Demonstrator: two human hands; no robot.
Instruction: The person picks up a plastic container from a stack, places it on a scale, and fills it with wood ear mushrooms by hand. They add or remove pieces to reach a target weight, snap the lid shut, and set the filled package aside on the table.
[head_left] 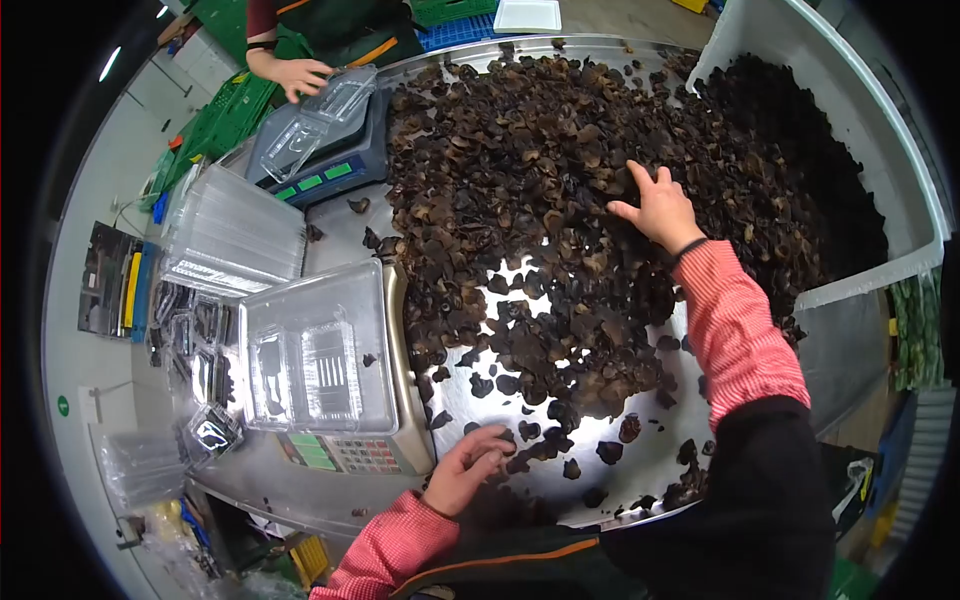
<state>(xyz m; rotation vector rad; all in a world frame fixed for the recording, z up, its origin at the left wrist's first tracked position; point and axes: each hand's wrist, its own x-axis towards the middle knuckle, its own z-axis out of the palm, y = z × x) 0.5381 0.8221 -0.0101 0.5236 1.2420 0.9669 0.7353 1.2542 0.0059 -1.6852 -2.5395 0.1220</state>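
Observation:
A broad heap of dark brown wood ear mushrooms [520, 150] covers much of the steel table. My right hand [660, 208] reaches over the heap, fingers apart, fingertips right at the mushrooms and nothing held. Near the front edge, my left hand [467, 470] has its fingers curled, with a small dark mushroom piece [507, 441] at the fingertips. Left of the heap stands a weighing scale [412, 440] with a keypad and green display. On its pan lies an open clear plastic clamshell box [330, 372] with hardly anything in it.
A large white tub [850, 50] lies tipped at the right, spilling darker mushrooms. Beyond the near scale are stacked clear clamshells [235, 235] and a second scale [365, 155], where another person's hand [297, 76] touches an open box. Filled boxes [205, 375] line the left side.

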